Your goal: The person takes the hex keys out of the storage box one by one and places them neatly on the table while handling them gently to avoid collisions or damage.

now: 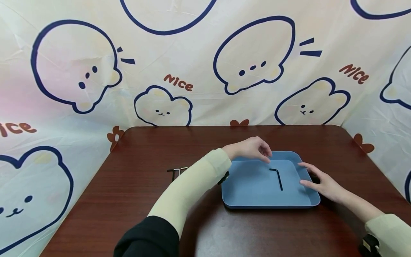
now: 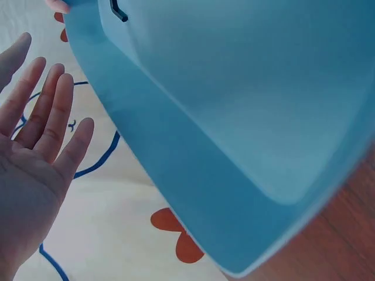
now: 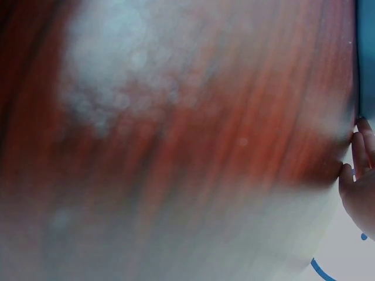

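Note:
A blue tray point(image 1: 250, 196) lies on the brown table, with a black hex key point(image 1: 280, 180) inside it, right of the middle. My left hand point(image 1: 250, 148) hovers over the tray's back part, holding nothing; the left wrist view shows its fingers point(image 2: 54, 117) spread and loosely extended beside the tray's wall. At the tray's right side, my right hand point(image 1: 324, 184) rests with thumb and forefinger extended over the rim. Only part of that hand appears at the right edge of the right wrist view.
Left of my left sleeve point(image 1: 192, 185), several more hex keys point(image 1: 174, 171), black and silver, lie on the table point(image 1: 141, 200), partly hidden by the arm. A cartoon-printed cloth point(image 1: 205, 53) hangs behind and beside the table.

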`<action>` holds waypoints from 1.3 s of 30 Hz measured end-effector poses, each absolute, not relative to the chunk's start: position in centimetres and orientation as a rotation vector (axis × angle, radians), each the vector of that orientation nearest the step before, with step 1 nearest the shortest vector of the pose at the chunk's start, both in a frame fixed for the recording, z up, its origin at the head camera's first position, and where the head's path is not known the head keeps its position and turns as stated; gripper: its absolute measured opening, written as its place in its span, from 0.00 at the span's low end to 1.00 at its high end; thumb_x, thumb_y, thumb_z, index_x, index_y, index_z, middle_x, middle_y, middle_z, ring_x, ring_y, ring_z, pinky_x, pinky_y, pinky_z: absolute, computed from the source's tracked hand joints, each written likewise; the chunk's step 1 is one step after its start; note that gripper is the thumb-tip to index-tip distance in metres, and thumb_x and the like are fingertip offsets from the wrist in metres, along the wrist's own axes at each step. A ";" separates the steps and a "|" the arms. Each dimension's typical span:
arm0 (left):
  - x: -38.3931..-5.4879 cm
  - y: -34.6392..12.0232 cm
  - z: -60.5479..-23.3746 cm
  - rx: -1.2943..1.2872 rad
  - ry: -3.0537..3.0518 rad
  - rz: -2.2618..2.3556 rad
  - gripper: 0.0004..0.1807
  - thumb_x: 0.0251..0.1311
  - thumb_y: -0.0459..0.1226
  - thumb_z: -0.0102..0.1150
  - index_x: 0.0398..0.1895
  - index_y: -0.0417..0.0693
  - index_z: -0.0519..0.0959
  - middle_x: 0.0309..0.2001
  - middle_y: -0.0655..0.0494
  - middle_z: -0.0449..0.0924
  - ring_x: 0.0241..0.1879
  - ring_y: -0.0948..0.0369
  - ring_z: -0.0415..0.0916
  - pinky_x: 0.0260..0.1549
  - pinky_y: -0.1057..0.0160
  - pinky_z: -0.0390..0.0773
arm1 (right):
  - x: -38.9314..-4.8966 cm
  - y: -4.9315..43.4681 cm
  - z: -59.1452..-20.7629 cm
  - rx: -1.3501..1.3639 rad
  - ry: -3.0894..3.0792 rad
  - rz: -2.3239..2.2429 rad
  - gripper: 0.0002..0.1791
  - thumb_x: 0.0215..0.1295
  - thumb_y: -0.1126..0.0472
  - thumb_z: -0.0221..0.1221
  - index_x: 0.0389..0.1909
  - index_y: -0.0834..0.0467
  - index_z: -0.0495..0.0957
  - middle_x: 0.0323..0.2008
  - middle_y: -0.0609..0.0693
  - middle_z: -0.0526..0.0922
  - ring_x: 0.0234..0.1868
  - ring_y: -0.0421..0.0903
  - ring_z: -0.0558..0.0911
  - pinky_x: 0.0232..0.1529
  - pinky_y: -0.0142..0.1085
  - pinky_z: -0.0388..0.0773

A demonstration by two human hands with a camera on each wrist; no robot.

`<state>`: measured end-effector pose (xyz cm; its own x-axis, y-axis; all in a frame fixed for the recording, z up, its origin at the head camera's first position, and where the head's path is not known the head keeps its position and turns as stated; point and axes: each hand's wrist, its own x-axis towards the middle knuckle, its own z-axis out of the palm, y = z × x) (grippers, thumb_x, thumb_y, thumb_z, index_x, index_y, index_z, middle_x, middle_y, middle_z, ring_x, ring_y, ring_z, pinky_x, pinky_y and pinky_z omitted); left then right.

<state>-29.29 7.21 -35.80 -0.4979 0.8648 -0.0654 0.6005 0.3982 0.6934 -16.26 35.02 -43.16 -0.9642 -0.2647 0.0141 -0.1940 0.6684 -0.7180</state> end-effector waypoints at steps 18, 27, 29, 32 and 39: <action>-29.0 9.6 -38.1 1.166 2.305 0.805 0.22 0.57 0.40 0.69 0.56 0.45 0.80 0.49 0.54 0.79 0.47 0.64 0.73 0.40 0.77 0.70 | -16.2 34.8 -43.1 -0.382 2.794 -1.173 0.36 0.67 0.58 0.61 0.70 0.64 0.55 0.64 0.75 0.58 0.59 0.74 0.62 0.50 0.72 0.60; -28.6 10.4 -39.1 1.163 2.286 0.861 0.23 0.57 0.39 0.69 0.57 0.44 0.79 0.51 0.56 0.80 0.46 0.66 0.75 0.40 0.77 0.71 | -16.3 34.9 -43.1 -0.380 2.785 -1.169 0.37 0.67 0.59 0.60 0.71 0.63 0.54 0.64 0.75 0.58 0.59 0.74 0.62 0.50 0.72 0.61; -28.5 10.6 -39.3 1.163 2.284 0.856 0.23 0.57 0.39 0.69 0.57 0.45 0.79 0.51 0.57 0.80 0.45 0.67 0.75 0.40 0.78 0.72 | -16.3 35.0 -43.2 -0.381 2.783 -1.170 0.37 0.67 0.59 0.60 0.71 0.63 0.54 0.64 0.75 0.59 0.59 0.74 0.62 0.50 0.72 0.61; -28.3 10.9 -39.5 1.159 2.290 0.841 0.23 0.57 0.40 0.69 0.57 0.46 0.79 0.52 0.59 0.80 0.43 0.69 0.74 0.39 0.78 0.71 | -16.3 35.0 -43.2 -0.380 2.784 -1.170 0.36 0.67 0.59 0.60 0.71 0.63 0.54 0.64 0.75 0.59 0.59 0.74 0.62 0.50 0.72 0.61; -28.0 11.5 -39.8 1.156 2.275 0.808 0.22 0.56 0.39 0.70 0.55 0.47 0.81 0.52 0.60 0.80 0.43 0.70 0.75 0.39 0.78 0.72 | -16.4 35.0 -43.1 -0.370 2.781 -1.158 0.37 0.67 0.58 0.60 0.71 0.63 0.54 0.64 0.75 0.58 0.59 0.74 0.61 0.50 0.72 0.60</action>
